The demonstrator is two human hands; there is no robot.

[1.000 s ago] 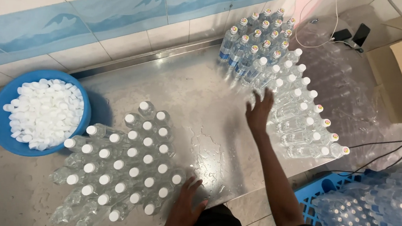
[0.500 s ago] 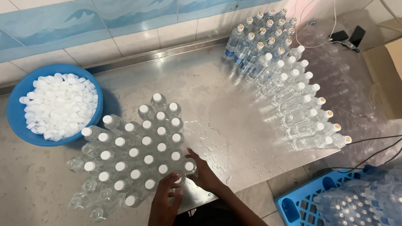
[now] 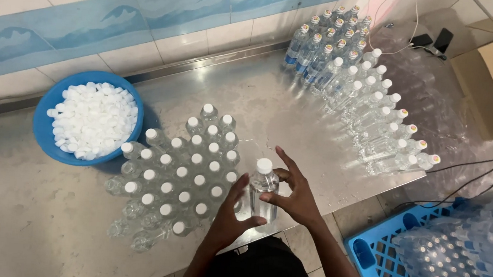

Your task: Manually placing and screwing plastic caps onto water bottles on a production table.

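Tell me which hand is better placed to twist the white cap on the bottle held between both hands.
Probably the right hand: its fingers sit high on the bottle, just beside the white cap. The left hand grips lower, steadying the body.

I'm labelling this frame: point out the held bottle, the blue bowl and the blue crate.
held bottle (image 3: 264, 184), head view, clear body
blue bowl (image 3: 44, 116), head view, left rim
blue crate (image 3: 374, 258), head view, near corner wall

My left hand (image 3: 229, 217) and right hand (image 3: 293, 197) curl toward each other, fingers spread, forearms angled inward.
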